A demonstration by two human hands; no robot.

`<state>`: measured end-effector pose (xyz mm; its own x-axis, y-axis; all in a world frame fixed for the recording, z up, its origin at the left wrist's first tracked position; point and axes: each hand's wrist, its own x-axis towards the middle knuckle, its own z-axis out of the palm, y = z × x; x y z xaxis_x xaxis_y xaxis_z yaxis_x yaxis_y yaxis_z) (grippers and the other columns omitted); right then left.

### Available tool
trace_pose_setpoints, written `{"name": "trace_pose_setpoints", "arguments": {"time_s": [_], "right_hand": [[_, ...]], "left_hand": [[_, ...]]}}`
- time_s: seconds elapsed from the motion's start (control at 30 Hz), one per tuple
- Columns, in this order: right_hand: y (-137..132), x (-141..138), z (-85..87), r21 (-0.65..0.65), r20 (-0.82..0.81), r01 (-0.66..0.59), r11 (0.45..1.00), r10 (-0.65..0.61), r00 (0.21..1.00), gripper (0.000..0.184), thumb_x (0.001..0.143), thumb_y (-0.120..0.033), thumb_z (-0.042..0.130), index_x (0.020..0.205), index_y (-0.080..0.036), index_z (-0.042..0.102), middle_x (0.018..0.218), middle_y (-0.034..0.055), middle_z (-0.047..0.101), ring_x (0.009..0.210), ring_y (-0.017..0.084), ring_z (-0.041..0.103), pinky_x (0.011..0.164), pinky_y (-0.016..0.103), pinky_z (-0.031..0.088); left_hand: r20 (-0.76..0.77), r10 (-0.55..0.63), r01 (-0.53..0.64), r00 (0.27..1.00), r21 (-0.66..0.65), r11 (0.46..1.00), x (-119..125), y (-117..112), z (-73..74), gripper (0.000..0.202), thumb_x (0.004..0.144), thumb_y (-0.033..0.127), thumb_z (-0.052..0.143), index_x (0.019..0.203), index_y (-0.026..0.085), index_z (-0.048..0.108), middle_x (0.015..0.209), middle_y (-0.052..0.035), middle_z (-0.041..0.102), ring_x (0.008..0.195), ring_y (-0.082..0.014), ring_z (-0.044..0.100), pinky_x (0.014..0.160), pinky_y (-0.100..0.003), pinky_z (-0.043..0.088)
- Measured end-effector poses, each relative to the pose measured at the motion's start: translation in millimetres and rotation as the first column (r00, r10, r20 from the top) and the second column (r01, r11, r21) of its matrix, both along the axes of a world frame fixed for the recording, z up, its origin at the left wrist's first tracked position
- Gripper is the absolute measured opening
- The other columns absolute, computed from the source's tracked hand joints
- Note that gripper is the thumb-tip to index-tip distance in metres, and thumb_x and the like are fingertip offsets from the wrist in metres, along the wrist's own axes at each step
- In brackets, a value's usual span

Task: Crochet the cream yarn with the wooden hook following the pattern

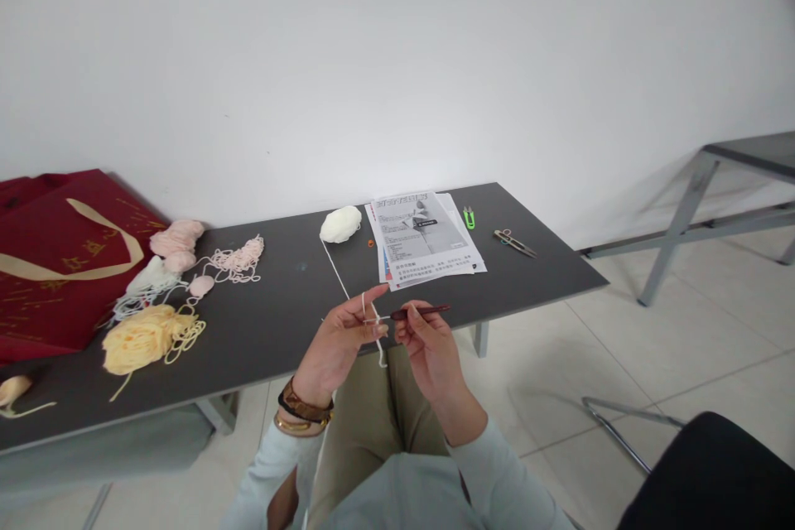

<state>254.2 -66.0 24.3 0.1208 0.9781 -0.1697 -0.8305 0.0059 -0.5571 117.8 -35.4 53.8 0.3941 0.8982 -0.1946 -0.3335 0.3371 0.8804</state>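
My left hand (341, 344) is raised over the near table edge, fingers pinched on a strand of white yarn (339, 277) looped over the forefinger. That strand runs back across the dark table (291, 323) to a white yarn ball (340, 224). My right hand (428, 352) sits just right of the left, closed on a dark red crochet hook (419, 312) whose tip meets the yarn at the left fingers. A short tail of yarn hangs below the left hand.
Printed instruction sheets (426, 238) lie behind the hands, with green snips (469, 218) and small scissors (514, 243) to their right. Yellow yarn (146, 337), pink yarn (177, 238) and a red bag (59, 261) lie left. A second table (745, 157) stands far right.
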Motion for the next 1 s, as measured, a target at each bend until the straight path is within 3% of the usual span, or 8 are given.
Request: {"name": "trace_pose_setpoints", "arguments": {"time_s": [0.1, 0.23, 0.53, 0.87, 1.0], "right_hand": [[1.5, 0.7, -0.9, -0.007, -0.015, 0.006, 1.000, -0.006, 1.000, 0.017, 0.070, -0.023, 0.078, 0.082, -0.016, 0.068, 0.069, 0.0002, 0.068, 0.057, 0.007, 0.059, 0.056, 0.016, 0.050], [3.1, 0.7, -0.6, 0.004, -0.025, 0.037, 0.999, -0.037, 0.999, 0.016, 0.070, -0.022, 0.078, 0.082, -0.016, 0.068, 0.069, -0.0004, 0.068, 0.058, 0.006, 0.059, 0.058, 0.016, 0.050], [5.4, 0.5, 1.8, 0.009, -0.036, 0.051, 0.999, -0.050, 0.998, 0.013, 0.071, -0.022, 0.077, 0.081, -0.018, 0.068, 0.068, -0.0013, 0.066, 0.058, 0.007, 0.058, 0.057, 0.017, 0.050], [0.2, 11.2, 8.7, 0.062, 0.014, 0.020, 0.998, -0.020, 1.000, 0.013, 0.071, -0.023, 0.076, 0.078, -0.018, 0.067, 0.069, -0.0015, 0.064, 0.055, 0.007, 0.056, 0.053, 0.018, 0.046], [0.1, 14.3, 11.2, 0.085, 0.024, 0.002, 0.996, -0.005, 1.000, 0.012, 0.072, -0.023, 0.075, 0.078, -0.018, 0.066, 0.067, -0.0021, 0.062, 0.054, 0.007, 0.054, 0.053, 0.019, 0.045]], "left_hand": [[-0.021, -0.027, 0.026, 0.999, -0.026, 0.999, -0.5, -0.3, -0.7, 0.043, 0.060, 0.012, 0.079, 0.102, 0.016, 0.073, 0.061, 0.0035, 0.058, 0.059, -0.0065, 0.052, 0.066, -0.022, 0.041], [0.015, -0.015, 0.016, 1.000, -0.047, 0.999, 1.4, -2.3, 1.4, 0.053, 0.058, 0.009, 0.079, 0.109, 0.018, 0.071, 0.059, 0.0053, 0.056, 0.057, -0.0055, 0.051, 0.064, -0.021, 0.040], [0.071, 0.037, -0.032, 0.997, -0.062, 0.998, 6.8, -6.0, 3.0, 0.049, 0.059, 0.009, 0.077, 0.107, 0.017, 0.071, 0.063, 0.0022, 0.061, 0.063, -0.0083, 0.055, 0.070, -0.023, 0.043], [-0.086, 0.017, -0.005, 0.996, 0.130, 0.992, 3.5, -12.7, 16.1, 0.060, 0.068, 0.012, 0.075, 0.125, 0.025, 0.060, 0.064, 0.0058, 0.051, 0.060, -0.0062, 0.045, 0.061, -0.019, 0.037], [-0.170, 0.042, -0.012, 0.985, 0.174, 0.985, 4.3, -14.5, 22.3, 0.057, 0.068, 0.015, 0.075, 0.123, 0.024, 0.062, 0.064, 0.0048, 0.050, 0.061, -0.0076, 0.045, 0.061, -0.021, 0.037]]}}
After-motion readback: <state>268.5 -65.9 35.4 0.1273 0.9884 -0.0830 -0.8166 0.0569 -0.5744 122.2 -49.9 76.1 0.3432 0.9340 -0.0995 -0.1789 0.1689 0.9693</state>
